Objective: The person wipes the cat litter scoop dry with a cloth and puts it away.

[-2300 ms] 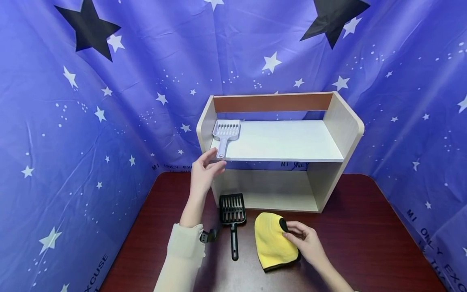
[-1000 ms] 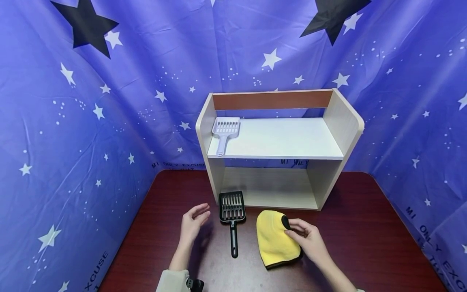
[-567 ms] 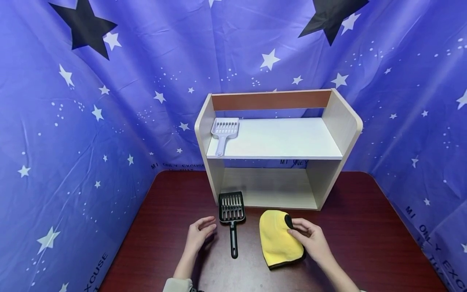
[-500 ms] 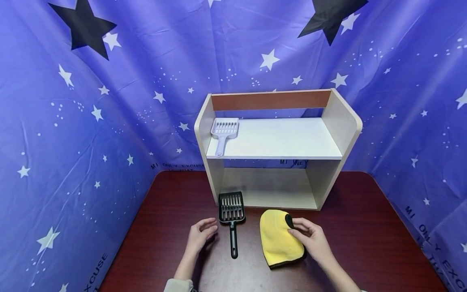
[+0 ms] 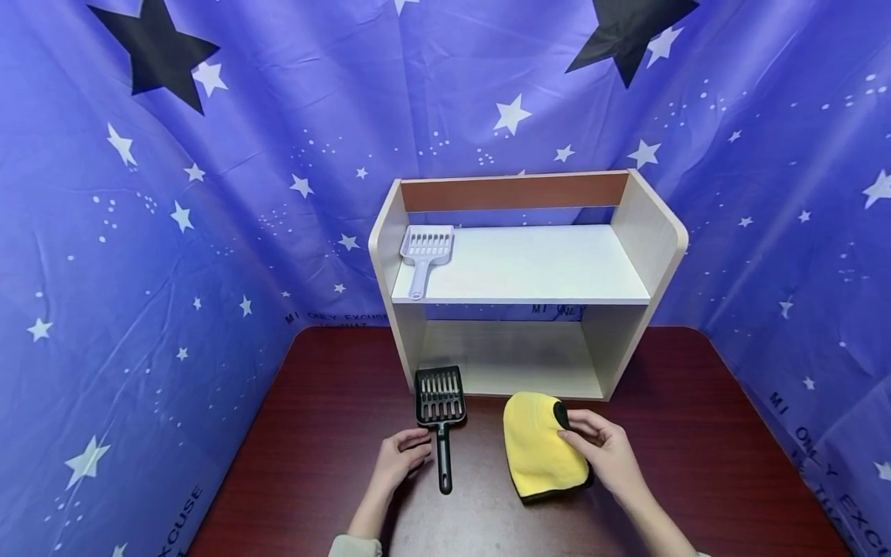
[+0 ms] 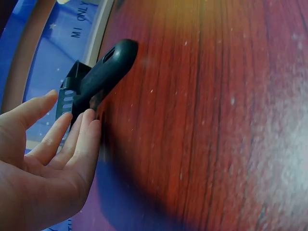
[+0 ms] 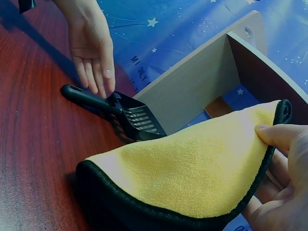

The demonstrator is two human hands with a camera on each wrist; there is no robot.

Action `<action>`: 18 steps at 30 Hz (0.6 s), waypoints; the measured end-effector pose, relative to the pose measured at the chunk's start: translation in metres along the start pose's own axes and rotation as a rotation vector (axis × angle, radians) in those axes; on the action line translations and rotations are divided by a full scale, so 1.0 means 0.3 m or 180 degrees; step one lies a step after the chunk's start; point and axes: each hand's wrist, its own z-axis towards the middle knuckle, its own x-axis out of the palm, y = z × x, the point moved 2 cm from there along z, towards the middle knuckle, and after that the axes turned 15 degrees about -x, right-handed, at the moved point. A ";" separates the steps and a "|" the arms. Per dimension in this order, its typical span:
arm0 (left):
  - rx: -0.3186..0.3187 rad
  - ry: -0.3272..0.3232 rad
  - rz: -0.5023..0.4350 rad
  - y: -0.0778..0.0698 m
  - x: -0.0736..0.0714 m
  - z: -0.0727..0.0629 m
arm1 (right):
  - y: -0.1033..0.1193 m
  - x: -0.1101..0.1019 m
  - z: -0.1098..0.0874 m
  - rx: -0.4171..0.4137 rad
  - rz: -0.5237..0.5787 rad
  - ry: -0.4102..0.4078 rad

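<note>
A black litter scoop [image 5: 440, 401] lies on the table, its slotted head at the foot of the shelf unit and its handle toward me. My left hand [image 5: 400, 462] is just left of the handle, fingers extended and holding nothing; in the left wrist view its fingertips come close to the scoop, and I cannot tell whether they touch. My right hand [image 5: 607, 455] pinches the dark-edged corner of a folded yellow cloth [image 5: 541, 447], thumb on top, as the right wrist view shows. A pale lilac litter scoop [image 5: 427, 251] rests on the upper shelf at its left end.
The two-tier shelf unit [image 5: 626, 348] stands at the back of the dark red table [image 5: 313, 433]. Its white upper shelf [image 5: 543, 263] extends right of the lilac scoop. A blue star-patterned curtain [image 5: 278, 155] hangs behind and along both sides.
My left hand has come down from beside the lilac scoop on the upper shelf, then moved right to the black scoop's handle. The right hand, still pinching the cloth, has shifted slightly right.
</note>
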 end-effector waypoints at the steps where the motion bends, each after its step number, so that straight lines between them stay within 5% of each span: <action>1: -0.0012 0.0023 -0.0003 0.001 0.004 0.001 | 0.002 -0.001 0.000 0.0001 -0.0001 0.0005; 10: -0.0117 0.0259 -0.0292 0.002 0.035 0.002 | 0.006 -0.008 -0.005 0.0052 -0.0100 -0.0014; 18: -0.0157 0.0138 -0.0137 0.008 0.056 0.017 | 0.005 -0.014 -0.004 0.0090 -0.0133 -0.0060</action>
